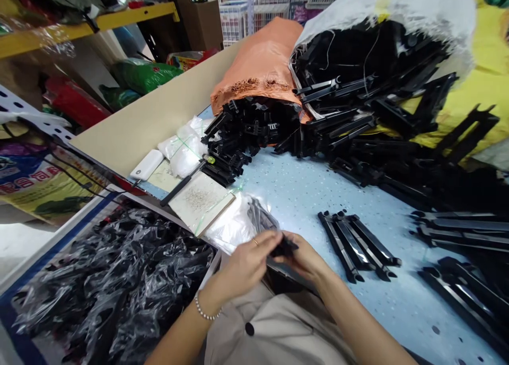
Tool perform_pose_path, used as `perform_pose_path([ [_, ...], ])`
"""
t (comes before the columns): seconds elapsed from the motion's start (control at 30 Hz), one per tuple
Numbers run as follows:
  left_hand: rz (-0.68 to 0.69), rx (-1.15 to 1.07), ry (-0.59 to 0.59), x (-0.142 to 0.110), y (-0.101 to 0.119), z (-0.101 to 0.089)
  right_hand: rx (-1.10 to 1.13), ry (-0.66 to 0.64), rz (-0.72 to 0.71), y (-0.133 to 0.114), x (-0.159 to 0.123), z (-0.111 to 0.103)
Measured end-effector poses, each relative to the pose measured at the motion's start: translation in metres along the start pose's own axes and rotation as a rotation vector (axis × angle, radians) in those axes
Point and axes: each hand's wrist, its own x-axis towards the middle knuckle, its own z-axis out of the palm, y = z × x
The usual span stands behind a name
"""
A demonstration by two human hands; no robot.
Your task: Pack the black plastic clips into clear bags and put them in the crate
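**Both hands close on a small black part at the table's near edge**

The step in hand looks like fitting or bagging: the left hand (248, 261) and the right hand (304, 259) meet over a small black plastic part (284, 247), which sits just in front of the clear plastic bags (238, 222) lying on the blue table (302, 190). The left hand's fingers (267, 241) curl down onto the part from above, pinching it; a ring shows on one finger and a bead bracelet (204, 312) circles the wrist. The right hand is closed around the same part from the other side, knuckles up, thumb hidden under the left fingers. How exactly the part is oriented between them I cannot tell, as the fingers cover most of it.

Both forearms come in low from the person's body, elbows apart, wrists bent inward so the hands converge.

Right of the part, a short row of long black plastic strips (358, 243) lies flat on the table, well apart from the hands. Beyond the part, farther up the table, an orange sack (258, 63) spills more black pieces. Left of the part, a bin of black bagged items (107, 280) stands beside the table.

Judging from this, the next move calls for a steady two-handed pinch and a small, precise twist or push, since the part is tiny and easily dropped.
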Motion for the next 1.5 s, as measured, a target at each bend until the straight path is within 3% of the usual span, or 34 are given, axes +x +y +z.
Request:
perform_pose_path([
  [0.1,-0.040,0.012,-0.020,-0.006,0.007,0.013,-0.356,0.074,-0.302,-0.003,0.002,0.012],
  [0.2,-0.142,0.000,0.095,-0.013,-0.001,0.011,-0.509,-0.037,-0.322,-0.008,0.001,0.013],
  [0.33,-0.202,-0.146,0.154,-0.019,-0.004,-0.002,-0.436,0.209,-0.388,-0.020,0.010,0.012],
  [0.47,-0.225,-0.265,0.141,-0.024,0.011,-0.008,-0.320,0.053,-0.358,-0.026,0.033,0.024],
  [0.53,-0.266,-0.294,0.136,-0.032,0.024,-0.018,-0.267,0.087,-0.311,-0.025,0.043,0.025],
  [0.6,-0.316,-0.341,0.065,-0.048,0.036,-0.037,-0.200,0.134,-0.255,-0.025,0.049,0.021],
  [0.67,-0.390,-0.398,-0.088,-0.071,0.041,-0.064,-0.148,0.143,-0.213,-0.025,0.049,0.012],
  [0.73,-0.553,-0.399,-0.228,-0.096,0.032,-0.094,-0.122,0.142,-0.193,-0.028,0.045,0.005],
  [0.77,-0.668,-0.356,-0.239,-0.108,0.020,-0.108,-0.100,0.143,-0.177,-0.029,0.043,0.003],
  [0.8,-0.788,-0.278,-0.191,-0.119,0.005,-0.120,-0.069,0.146,-0.158,-0.031,0.040,0.002],
  [0.87,-0.975,-0.031,0.026,-0.137,-0.030,-0.137,0.014,0.154,-0.114,-0.033,0.035,0.003],
  [0.93,-1.042,0.267,0.243,-0.144,-0.060,-0.143,0.086,0.156,-0.090,-0.035,0.032,0.008],
  [1.0,-1.005,0.383,0.313,-0.137,-0.072,-0.136,0.099,0.147,-0.109,-0.035,0.030,0.014],
  [1.07,-0.872,0.218,0.228,-0.115,-0.061,-0.114,0.098,0.136,-0.143,-0.035,0.028,0.020],
  [1.13,-0.649,-0.053,0.117,-0.080,-0.035,-0.080,0.120,0.132,-0.173,-0.034,0.026,0.027],
  [1.2,-0.437,-0.104,0.194,-0.040,-0.009,-0.042,0.158,0.134,-0.200,-0.032,0.025,0.034],
  [1.27,-0.328,-0.044,0.329,-0.002,0.005,-0.006,0.200,0.139,-0.218,-0.032,0.025,0.040],
  [1.37,-0.318,-0.015,0.491,0.035,0.003,0.030,0.325,0.147,-0.231,-0.033,0.022,0.042],
  [1.5,-0.374,-0.277,0.550,0.045,-0.018,0.045,0.441,0.131,-0.263,-0.036,0.012,0.033],
])
